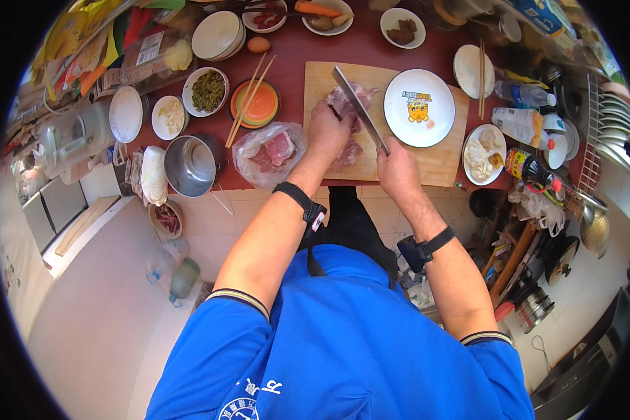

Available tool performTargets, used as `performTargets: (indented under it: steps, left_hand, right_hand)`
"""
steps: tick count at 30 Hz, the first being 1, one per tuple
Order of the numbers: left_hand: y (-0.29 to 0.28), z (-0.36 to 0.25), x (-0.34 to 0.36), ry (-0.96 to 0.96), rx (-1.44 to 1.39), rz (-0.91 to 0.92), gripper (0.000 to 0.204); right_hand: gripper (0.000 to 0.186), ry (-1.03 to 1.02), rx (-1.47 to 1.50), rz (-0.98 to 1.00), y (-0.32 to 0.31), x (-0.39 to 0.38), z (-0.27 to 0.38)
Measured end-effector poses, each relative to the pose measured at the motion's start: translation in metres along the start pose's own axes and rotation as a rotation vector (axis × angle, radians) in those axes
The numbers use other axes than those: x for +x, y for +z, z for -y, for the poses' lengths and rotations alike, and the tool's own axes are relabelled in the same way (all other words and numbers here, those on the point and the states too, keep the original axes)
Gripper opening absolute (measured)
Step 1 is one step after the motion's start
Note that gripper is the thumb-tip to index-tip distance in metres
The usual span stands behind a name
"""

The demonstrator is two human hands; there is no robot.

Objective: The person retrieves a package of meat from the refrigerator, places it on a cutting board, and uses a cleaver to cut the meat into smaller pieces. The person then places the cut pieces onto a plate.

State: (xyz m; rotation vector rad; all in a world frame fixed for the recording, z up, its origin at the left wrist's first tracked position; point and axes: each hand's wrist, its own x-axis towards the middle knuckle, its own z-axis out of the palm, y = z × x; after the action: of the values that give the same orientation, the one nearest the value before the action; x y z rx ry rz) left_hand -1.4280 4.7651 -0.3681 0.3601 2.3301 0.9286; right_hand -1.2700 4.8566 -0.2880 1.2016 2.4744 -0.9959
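Note:
My right hand (400,168) is wrapped round the handle of a kitchen cleaver (360,110). Its blade slants up and to the left across a piece of raw meat (341,103). Bent fingers of my left hand (329,131) grip that meat from the left, close beside the blade; some fingertips are hidden. Both hands are over a wooden cutting board (437,164), where more raw meat (348,154) lies below the blade. To the right of the cleaver, a white plate (407,129) with a cartoon print rests on the board.
Left of the board lie a plastic bag of meat (267,157), an orange plate (262,105) with chopsticks (248,105) across it, and a metal pot (190,166). An egg (258,45) and several bowls stand farther back. A plate of chopped pale food (479,164) sits at the right.

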Motion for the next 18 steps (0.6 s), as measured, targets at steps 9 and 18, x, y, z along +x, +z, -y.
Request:
performTargets:
  steps: [9, 18]
  left_hand:
    - [-0.005, 0.001, 0.007, -0.046, -0.042, 0.113, 0.056]
    - [-0.005, 0.002, 0.011, -0.076, -0.029, 0.167, 0.06]
  right_hand:
    - [0.014, 0.008, 0.0, 0.006, -0.005, 0.004, 0.001]
    - [0.018, -0.012, -0.108, 0.135, -0.012, 0.026, -0.008]
